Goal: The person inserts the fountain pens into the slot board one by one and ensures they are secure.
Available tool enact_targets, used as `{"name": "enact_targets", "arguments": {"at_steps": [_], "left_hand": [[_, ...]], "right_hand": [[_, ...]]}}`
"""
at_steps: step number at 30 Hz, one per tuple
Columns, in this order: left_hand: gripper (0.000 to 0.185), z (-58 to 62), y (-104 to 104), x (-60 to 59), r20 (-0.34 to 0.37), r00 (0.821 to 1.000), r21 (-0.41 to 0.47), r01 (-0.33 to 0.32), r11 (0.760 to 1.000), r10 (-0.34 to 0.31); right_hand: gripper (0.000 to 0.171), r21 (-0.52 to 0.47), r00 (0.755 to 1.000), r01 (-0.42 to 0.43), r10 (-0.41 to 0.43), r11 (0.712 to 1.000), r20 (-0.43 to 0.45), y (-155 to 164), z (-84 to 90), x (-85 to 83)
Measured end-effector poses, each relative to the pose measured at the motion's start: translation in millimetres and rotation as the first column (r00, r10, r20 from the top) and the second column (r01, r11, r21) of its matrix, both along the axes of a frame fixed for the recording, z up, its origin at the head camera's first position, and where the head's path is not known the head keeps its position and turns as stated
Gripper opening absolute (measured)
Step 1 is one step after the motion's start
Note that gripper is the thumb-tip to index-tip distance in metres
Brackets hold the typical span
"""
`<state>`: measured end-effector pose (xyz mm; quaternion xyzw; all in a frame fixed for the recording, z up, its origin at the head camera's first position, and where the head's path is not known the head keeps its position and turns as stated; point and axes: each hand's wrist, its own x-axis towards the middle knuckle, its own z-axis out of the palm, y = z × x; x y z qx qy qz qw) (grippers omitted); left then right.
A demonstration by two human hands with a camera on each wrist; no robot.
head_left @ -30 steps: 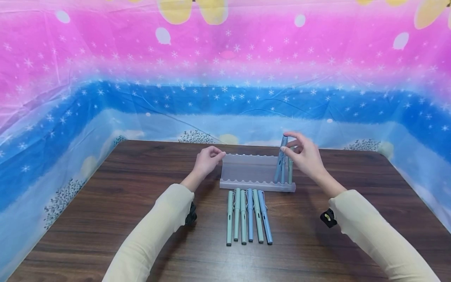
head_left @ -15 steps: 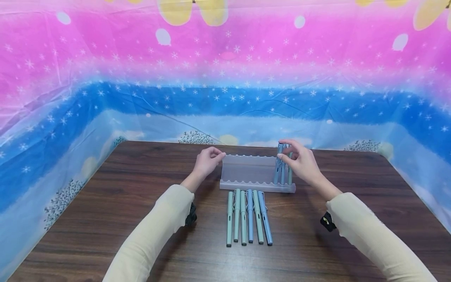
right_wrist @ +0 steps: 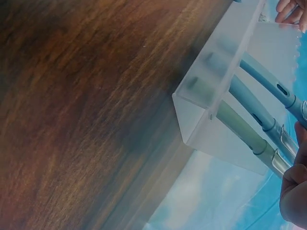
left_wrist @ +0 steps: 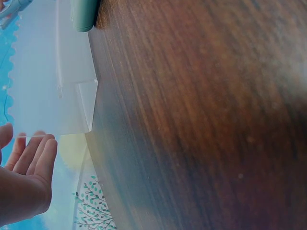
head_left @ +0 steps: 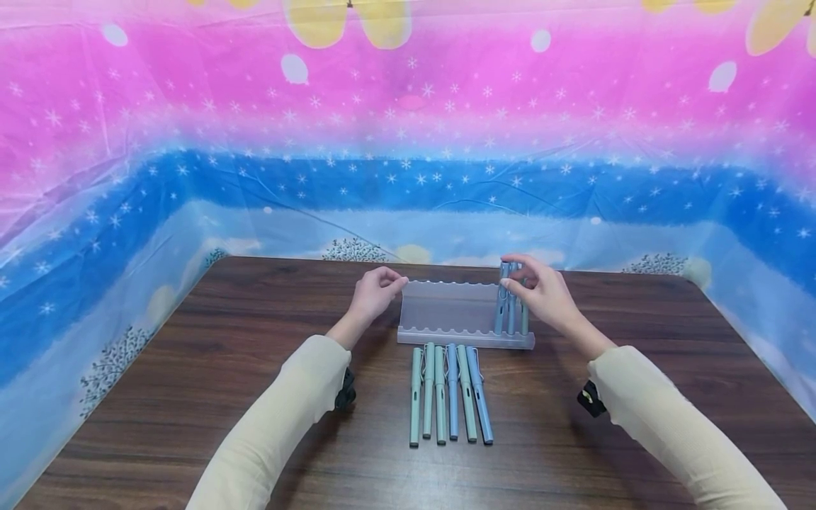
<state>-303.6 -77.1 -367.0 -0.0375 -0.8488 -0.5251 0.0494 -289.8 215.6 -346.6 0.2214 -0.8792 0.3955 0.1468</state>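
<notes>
Frosted plastic forms the pen rack (head_left: 449,306), which stands on the dark wooden table (head_left: 191,397) between the two hands. The right hand (head_left: 542,294) is at the right end of the rack, and its fingertips (head_left: 506,282) pinch the top of a blue pen (head_left: 501,301) that stands upright in a slot. Just beside this pen, on the side of the palm, two more pens (head_left: 518,312) stand in the next slots (one blue and one green, as the right wrist view shows them through the frosted wall). The left hand (head_left: 376,290) is at the left end of the rack; its fingers are curled loosely and the fingertips (head_left: 400,281) touch the upper left corner of the back wall. In the left wrist view these fingers (left_wrist: 36,155) lie close together beside the rack edge. Nearer to the person than both hands, six pens (head_left: 449,393) lie flat in a row on the table, green and blue, parallel and almost touching. Behind the fingers hangs a pink and blue starry cloth (head_left: 408,142).
</notes>
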Motion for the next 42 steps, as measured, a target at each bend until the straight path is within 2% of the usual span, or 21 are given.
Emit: {"name": "enact_targets", "arguments": {"at_steps": [5, 12, 14, 20, 31, 34, 39, 40, 42], "left_hand": [[0.022, -0.1, -0.1, 0.5, 0.003, 1.000, 0.002, 0.000, 1.000, 0.000], [0.022, 0.3, -0.3, 1.1, -0.001, 1.000, 0.003, 0.004, 1.000, -0.004], [0.022, 0.6, -0.1, 1.4, -0.003, 1.000, 0.002, 0.005, 1.000, -0.005], [0.022, 0.6, -0.4, 1.5, -0.007, 1.000, -0.002, 0.006, 1.000, -0.006], [0.022, -0.8, -0.1, 0.2, -0.001, 1.000, 0.007, 0.003, 1.000, -0.003], [0.025, -2.6, -1.4, 0.2, -0.039, 0.999, 0.026, 0.017, 1.000, -0.016], [0.025, -1.2, -0.9, 1.4, -0.033, 0.999, 0.015, 0.014, 1.000, -0.014], [0.024, 0.1, -0.2, 1.6, -0.004, 1.000, 0.004, 0.007, 1.000, -0.007], [0.023, 0.2, 0.3, 1.5, -0.004, 1.000, -0.002, 0.004, 1.000, -0.004]], "right_hand": [[0.041, 0.026, 1.000, 0.004, -0.003, 1.000, -0.031, -1.0, -2.2, -0.2], [0.046, 0.157, 0.984, -0.009, 0.037, 0.988, -0.176, -1.4, -4.1, 0.0], [0.050, 0.185, 0.980, -0.008, 0.044, 0.983, -0.192, -0.5, -5.6, -0.6], [0.058, 0.202, 0.991, -0.014, 0.041, 0.979, -0.130, 1.2, -7.0, -0.4], [0.060, 0.218, 0.998, -0.001, 0.015, 0.976, -0.065, 0.8, -4.5, -2.7], [0.060, 0.230, 0.999, 0.008, 0.002, 0.973, -0.046, 0.4, -3.8, -3.4], [0.061, 0.251, 1.000, 0.021, -0.015, 0.968, -0.026, -0.6, -2.9, -4.7], [0.061, 0.255, 1.000, 0.023, -0.017, 0.967, -0.024, -0.8, -2.9, -4.9], [0.061, 0.264, 1.000, 0.026, -0.021, 0.964, -0.021, -1.2, -2.1, -4.9]]}}
